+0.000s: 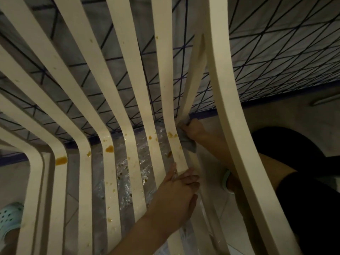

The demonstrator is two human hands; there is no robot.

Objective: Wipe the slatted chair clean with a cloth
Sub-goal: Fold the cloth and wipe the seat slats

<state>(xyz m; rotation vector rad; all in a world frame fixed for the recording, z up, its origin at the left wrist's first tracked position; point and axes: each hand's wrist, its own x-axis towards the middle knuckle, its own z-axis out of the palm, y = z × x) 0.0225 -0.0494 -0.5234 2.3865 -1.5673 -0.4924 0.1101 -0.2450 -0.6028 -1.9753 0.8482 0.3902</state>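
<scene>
The cream slatted chair (117,92) fills the view, its curved slats running from top to bottom. Orange-brown stains (109,148) dot the slats near the bend. My left hand (176,192) grips a slat on the right side of the seat, fingers wrapped around its edge. My right hand (192,130) reaches in behind the outer slats and presses a grey cloth (189,143) against a slat just past the bend. Much of the cloth is hidden by the hand and slats.
Clear plastic sheeting (128,173) speckled with spill lies on the floor under the chair. A white mattress with dark blue lines (266,57) stands behind. A mint clog (10,217) is at lower left. My dark-clothed legs (309,199) are at right.
</scene>
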